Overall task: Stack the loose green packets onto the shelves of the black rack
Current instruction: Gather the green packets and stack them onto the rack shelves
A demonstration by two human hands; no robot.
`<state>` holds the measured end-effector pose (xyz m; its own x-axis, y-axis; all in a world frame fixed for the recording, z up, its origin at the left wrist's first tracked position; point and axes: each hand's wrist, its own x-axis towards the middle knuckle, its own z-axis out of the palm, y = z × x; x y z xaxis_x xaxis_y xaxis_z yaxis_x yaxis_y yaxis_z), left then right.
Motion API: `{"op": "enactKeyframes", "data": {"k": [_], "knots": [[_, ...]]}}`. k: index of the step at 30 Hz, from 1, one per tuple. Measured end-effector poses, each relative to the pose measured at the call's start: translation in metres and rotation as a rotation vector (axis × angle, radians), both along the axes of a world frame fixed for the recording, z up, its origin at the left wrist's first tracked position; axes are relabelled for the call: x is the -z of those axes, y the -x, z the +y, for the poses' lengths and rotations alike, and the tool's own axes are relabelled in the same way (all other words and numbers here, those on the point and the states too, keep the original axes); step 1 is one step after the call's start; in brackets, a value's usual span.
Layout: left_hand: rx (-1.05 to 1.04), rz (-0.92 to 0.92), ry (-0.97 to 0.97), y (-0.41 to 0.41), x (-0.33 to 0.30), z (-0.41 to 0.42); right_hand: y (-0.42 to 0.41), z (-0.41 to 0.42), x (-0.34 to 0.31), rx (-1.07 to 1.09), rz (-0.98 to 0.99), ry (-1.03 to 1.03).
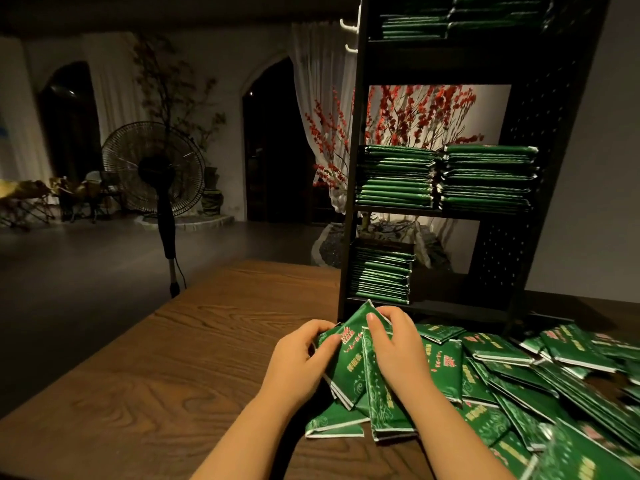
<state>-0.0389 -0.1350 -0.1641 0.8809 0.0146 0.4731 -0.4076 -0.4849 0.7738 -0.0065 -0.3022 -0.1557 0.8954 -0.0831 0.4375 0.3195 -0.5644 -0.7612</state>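
From the head camera: both hands are in at the near edge of the worktop [145, 358], working a small bundle of green packets [349, 362] just in front of the black rack [349, 168]. The left hand [304, 362] has its fingers curled round the bundle's left side, thumb on top; the right hand [394, 351] grasps the right side, fingers wrapped over the upper corner. The bundle is tilted, one corner pointing up toward the rack's bottom shelf. To the right, a loose heap of packets [540, 386] sprawls across the worktop, overlapping every which way. On the rack, two neat stacks [446, 178] sit side by side on the middle shelf, one stack [381, 275] at the left of the bottom shelf, more up top. Behind stand a floor fan [154, 168] and red blossom branches [415, 116].
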Motion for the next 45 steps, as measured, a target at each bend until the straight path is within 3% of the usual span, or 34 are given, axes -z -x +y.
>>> {"op": "enactKeyframes", "data": {"k": [4,7,17,25,31,36,40,43,45], "knots": [[0.084,0.038,0.120,0.000,-0.001,0.005,0.002,-0.004,-0.002,-0.040,0.103,-0.159],[0.233,0.071,0.068,0.001,-0.001,0.009,0.001,-0.006,-0.003,0.010,0.119,-0.216],[0.066,0.073,0.303,-0.002,-0.002,0.009,0.009,-0.002,-0.006,-0.041,0.076,-0.292],[0.042,0.091,0.469,-0.012,0.003,0.016,0.003,-0.010,-0.006,0.067,0.091,-0.546],[0.063,0.148,0.777,-0.016,0.001,0.020,0.001,-0.011,-0.006,0.058,0.165,-0.520],[0.154,0.198,0.654,-0.011,0.000,0.017,0.006,-0.004,-0.009,-0.062,0.200,-0.408],[0.126,0.185,0.543,-0.007,-0.001,0.014,0.004,-0.004,-0.005,-0.141,0.264,-0.491],[0.078,0.232,0.568,-0.011,-0.002,0.014,0.005,-0.003,-0.007,-0.206,0.219,-0.558],[0.129,0.345,0.692,-0.013,0.000,0.012,0.006,-0.001,-0.008,-0.209,0.178,-0.560]]}}
